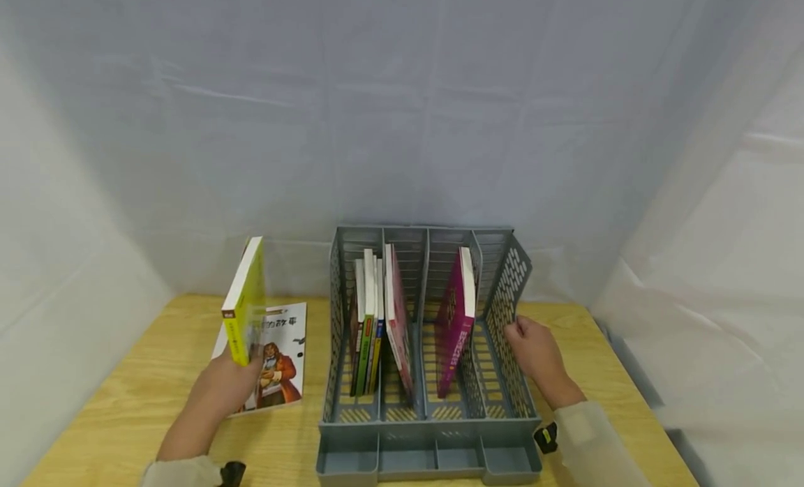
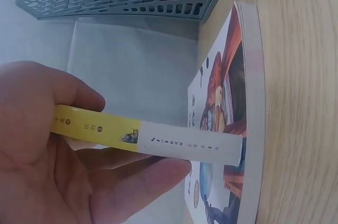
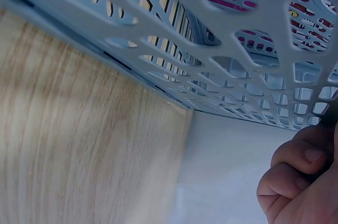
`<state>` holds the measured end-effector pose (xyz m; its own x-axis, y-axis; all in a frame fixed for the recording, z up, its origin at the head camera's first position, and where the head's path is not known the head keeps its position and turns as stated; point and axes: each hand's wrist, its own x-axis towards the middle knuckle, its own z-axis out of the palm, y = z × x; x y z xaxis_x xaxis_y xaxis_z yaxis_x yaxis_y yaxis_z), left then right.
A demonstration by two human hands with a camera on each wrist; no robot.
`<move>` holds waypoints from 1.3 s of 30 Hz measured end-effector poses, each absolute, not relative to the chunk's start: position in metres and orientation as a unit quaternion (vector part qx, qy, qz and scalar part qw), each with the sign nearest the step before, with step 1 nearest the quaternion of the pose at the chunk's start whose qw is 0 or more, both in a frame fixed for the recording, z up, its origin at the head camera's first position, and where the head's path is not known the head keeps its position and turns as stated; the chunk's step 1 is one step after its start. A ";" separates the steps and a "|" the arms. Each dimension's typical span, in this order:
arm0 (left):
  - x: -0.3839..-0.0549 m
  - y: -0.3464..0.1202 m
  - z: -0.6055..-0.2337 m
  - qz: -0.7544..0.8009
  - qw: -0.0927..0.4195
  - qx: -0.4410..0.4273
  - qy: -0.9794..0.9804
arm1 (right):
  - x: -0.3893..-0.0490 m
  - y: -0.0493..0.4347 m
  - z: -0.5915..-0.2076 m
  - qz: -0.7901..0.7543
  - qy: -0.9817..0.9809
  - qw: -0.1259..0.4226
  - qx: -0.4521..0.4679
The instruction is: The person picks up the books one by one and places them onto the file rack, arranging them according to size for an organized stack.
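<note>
My left hand grips a yellow and white book by its spine side and holds it upright. In the left wrist view the thumb and fingers lie on either side of that book's spine. Below it, a book with a figure in a red coat on its cover lies flat on the table. My right hand holds the front edge of the right side wall of a grey desk file rack. Curled fingers show against the perforated wall in the right wrist view; the thumb's contact is hidden there.
Several thin books stand in the rack's leftmost slot. A pink book leans in the second, and a magenta book in the third. Shallow trays run along the rack's front. White sheeting hangs behind the wooden table.
</note>
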<state>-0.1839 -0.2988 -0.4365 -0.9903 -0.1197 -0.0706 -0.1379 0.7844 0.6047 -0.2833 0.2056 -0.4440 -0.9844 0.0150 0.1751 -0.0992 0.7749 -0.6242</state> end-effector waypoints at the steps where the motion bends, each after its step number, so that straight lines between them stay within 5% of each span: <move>1: -0.184 -0.298 -0.436 0.322 0.016 -0.071 0.944 | -0.284 0.206 -0.444 0.336 -0.938 0.086 0.022; 39: -0.186 -0.269 -0.439 0.279 -0.019 -0.064 0.958 | -0.283 0.206 -0.447 0.337 -0.938 0.079 0.014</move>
